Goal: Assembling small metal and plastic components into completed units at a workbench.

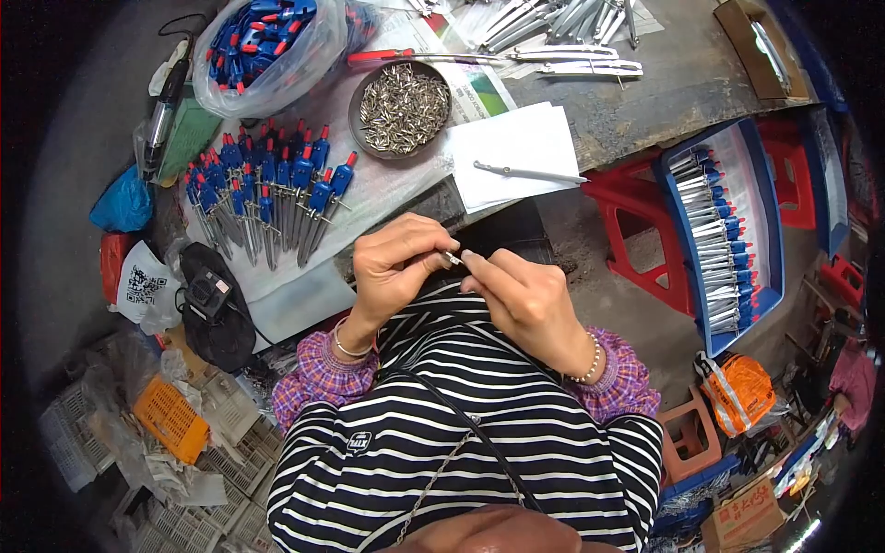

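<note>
My left hand (396,272) and my right hand (521,293) meet above my lap, just off the table's front edge. Thumbs and forefingers pinch a small silvery metal part (452,259) between them; the fingers cover most of it. Beyond them, on a stack of white paper (507,138), lies a slim grey metal compass leg (530,173). A dark round bowl (395,155) of small shiny metal pins stands behind the paper's left side. To the left, several drawing compasses (277,189) with blue heads and red tips lie in a fanned heap.
A clear plastic bag (324,78) of blue and red heads sits at the back left. Loose metal legs (562,23) and a red-handled screwdriver (380,56) lie farther back. To the right, a blue tray (770,230) of compasses rests over red stools (645,244).
</note>
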